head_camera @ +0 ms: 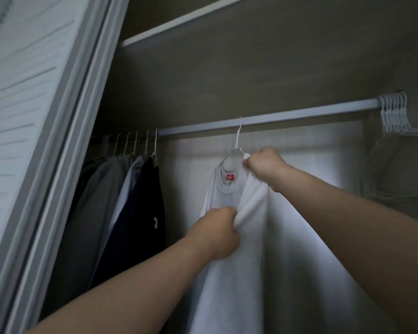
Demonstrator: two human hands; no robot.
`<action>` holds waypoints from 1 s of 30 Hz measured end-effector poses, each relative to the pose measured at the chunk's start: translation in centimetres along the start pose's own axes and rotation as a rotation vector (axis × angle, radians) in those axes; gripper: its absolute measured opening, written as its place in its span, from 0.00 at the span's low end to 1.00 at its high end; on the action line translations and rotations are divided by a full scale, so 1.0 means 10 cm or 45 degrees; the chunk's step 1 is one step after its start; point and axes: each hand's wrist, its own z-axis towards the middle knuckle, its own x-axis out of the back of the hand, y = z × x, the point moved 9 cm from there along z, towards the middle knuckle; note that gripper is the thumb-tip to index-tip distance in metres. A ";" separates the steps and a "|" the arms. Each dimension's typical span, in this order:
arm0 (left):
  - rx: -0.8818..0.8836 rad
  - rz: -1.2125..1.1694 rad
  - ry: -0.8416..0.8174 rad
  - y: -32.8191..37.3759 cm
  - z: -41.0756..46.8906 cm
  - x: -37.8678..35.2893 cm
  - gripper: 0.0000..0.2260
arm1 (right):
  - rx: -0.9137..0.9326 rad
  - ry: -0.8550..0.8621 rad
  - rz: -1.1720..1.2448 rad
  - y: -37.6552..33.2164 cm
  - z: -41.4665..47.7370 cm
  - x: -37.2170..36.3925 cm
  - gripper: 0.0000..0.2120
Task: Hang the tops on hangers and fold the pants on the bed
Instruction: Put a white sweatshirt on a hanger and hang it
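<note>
White top hangs vertically (collar up); hands seemingly grip it.

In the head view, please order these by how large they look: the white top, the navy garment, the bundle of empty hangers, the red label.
1. white top, though it is nearest the camera, which enlarges it
2. navy garment
3. bundle of empty hangers
4. red label

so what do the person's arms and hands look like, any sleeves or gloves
The left forearm and right forearm are bare, no sleeves in view. The left hand and right hand wear no gloves, and no watch or bracelet shows.
</note>
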 end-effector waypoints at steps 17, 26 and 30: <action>0.020 0.189 -0.113 -0.48 -0.67 0.62 0.09 | 0.365 -0.158 -0.341 -0.63 -0.77 -0.50 0.11; 0.269 0.352 -0.108 -0.99 -0.84 1.00 0.06 | 0.359 -0.372 -0.110 -0.66 -0.51 -1.44 0.12; 0.442 0.414 -0.134 -1.29 -0.86 1.04 0.07 | 0.434 -0.406 -0.099 -0.71 -0.40 -1.96 0.13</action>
